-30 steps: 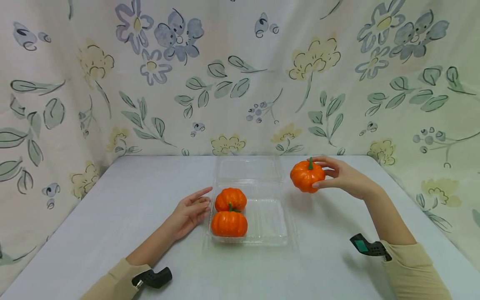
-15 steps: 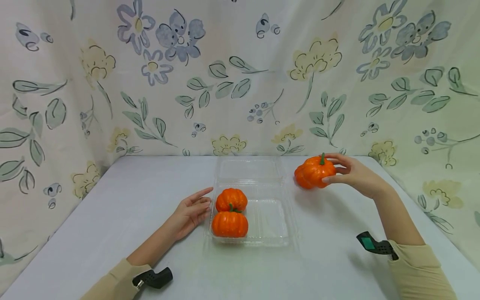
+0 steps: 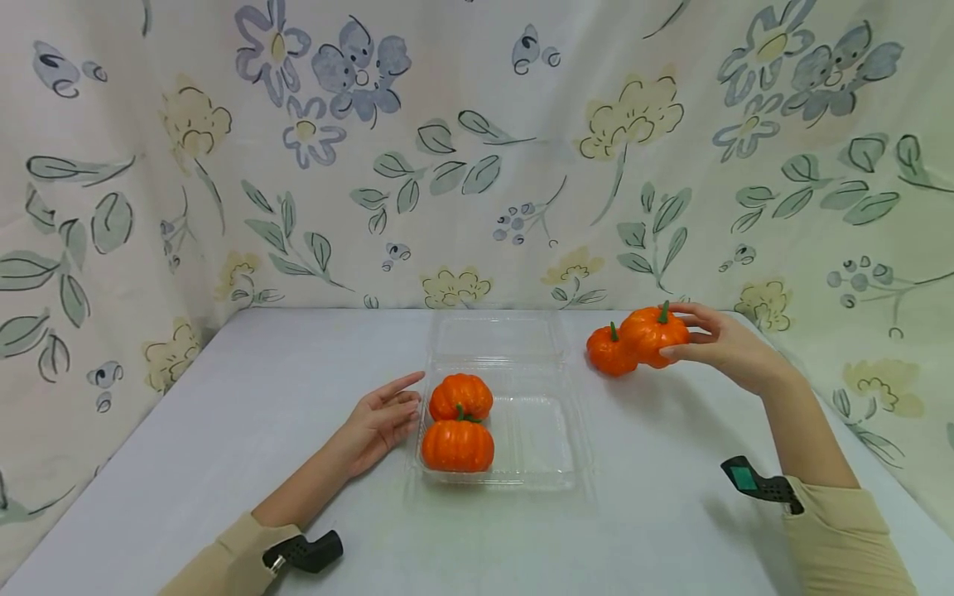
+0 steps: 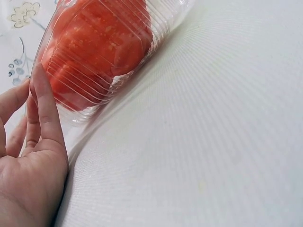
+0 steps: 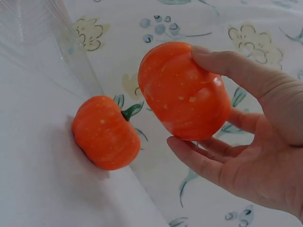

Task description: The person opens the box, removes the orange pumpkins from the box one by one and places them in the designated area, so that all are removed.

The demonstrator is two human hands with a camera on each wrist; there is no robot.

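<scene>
Floral-printed white curtain [image 3: 447, 223] hangs behind a white table [image 3: 313, 356]. Right hand [image 3: 721, 346] pinches a glossy orange ribbed pumpkin [image 3: 650, 338] by its side, presumably to clear the green stem [image 3: 663, 312]. Second orange ribbed pumpkin [image 3: 609, 352] sits just left of it, in the way toward the hinged clear plastic container [image 3: 532, 434]. Left hand [image 3: 378, 429] lies loosely spread beside that, maybe to steady it; contact unclear. Two more orange pumpkins [image 3: 458, 449] fill the half nearest it; clear lid [image 3: 495, 338] lies open beyond.

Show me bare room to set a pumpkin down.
Free: right half of the container; the table between the sleeves. Crowded: the container's left half, with two pumpkins; right of the lid, where the right hand holds a pumpkin near another.
</scene>
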